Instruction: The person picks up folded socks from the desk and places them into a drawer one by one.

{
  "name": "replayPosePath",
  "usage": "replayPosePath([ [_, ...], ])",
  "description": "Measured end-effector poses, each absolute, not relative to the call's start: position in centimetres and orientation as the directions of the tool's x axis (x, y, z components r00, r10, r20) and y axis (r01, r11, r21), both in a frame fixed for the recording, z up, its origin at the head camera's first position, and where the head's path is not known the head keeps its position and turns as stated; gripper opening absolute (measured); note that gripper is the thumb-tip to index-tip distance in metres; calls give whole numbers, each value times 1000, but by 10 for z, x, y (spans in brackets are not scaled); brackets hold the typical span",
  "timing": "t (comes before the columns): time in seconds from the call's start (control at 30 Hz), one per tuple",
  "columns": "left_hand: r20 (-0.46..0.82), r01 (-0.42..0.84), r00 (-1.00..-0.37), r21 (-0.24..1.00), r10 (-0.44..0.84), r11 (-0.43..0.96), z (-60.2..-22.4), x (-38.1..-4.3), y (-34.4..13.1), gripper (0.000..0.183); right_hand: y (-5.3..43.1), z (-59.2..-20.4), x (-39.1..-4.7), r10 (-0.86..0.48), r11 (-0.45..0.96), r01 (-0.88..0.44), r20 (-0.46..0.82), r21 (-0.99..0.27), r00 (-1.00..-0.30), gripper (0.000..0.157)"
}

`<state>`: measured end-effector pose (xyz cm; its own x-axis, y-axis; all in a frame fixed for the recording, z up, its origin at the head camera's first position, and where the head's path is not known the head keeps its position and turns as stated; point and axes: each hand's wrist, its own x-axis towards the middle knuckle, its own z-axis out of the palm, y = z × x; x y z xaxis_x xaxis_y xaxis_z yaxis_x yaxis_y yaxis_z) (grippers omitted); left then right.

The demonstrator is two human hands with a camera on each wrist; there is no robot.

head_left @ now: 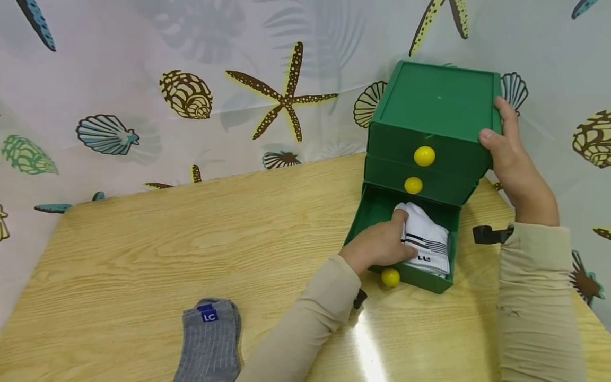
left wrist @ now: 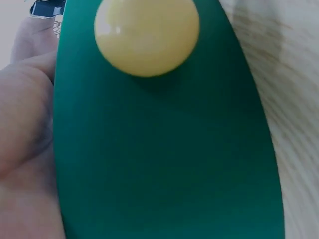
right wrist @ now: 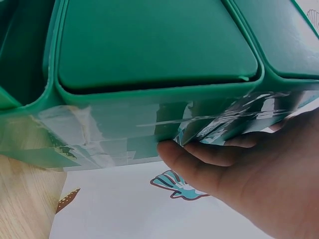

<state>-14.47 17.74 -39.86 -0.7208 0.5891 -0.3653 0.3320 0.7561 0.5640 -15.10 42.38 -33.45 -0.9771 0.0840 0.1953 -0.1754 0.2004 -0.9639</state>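
Note:
A green cabinet (head_left: 436, 101) with three drawers and yellow round knobs stands at the right of the table. Its bottom drawer (head_left: 374, 207) is pulled out, and a folded pair of white socks (head_left: 427, 233) with black stripes lies inside. My left hand (head_left: 382, 243) reaches over the drawer front and grips the left side of the socks; some fingers are hidden. In the left wrist view, the yellow knob (left wrist: 147, 35) sits close beside that hand. My right hand (head_left: 517, 154) rests against the cabinet's right side and top edge, its fingers fairly straight along the taped side (right wrist: 114, 134).
Grey folded socks (head_left: 210, 339) with a blue label lie at the table's front, left of my left sleeve. The wooden table (head_left: 191, 239) extends left. Behind it hangs a cloth (head_left: 229, 143) printed with shells and starfish.

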Motion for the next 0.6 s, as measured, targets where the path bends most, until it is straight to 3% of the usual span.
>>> replayPosePath([
  [0.13, -320, 394, -751, 484, 578, 781, -397, -140, 178, 83, 423, -335, -151, 83, 181, -173, 191, -968, -978, 81],
  [0.23, -183, 505, -777, 390, 602, 770, -395, -132, 176, 71, 423, -336, -151, 82, 168, -179, 195, -969, -977, 82],
  [0.3, -91, 601, -745, 341, 661, 723, -394, -127, 173, 51, 422, -336, -151, 80, 163, -180, 194, -970, -978, 82],
  [0.4, -24, 736, -633, 289, 774, 612, -395, -118, 168, 30, 421, -335, -152, 81, 174, -179, 196, -968, -977, 81],
  [0.5, -53, 797, -551, 261, 833, 544, -397, -110, 165, 36, 422, -335, -153, 84, 191, -177, 196, -966, -977, 80],
  [0.6, -94, 806, -532, 249, 842, 537, -400, -106, 165, 42, 423, -335, -152, 90, 208, -170, 192, -963, -977, 80],
])
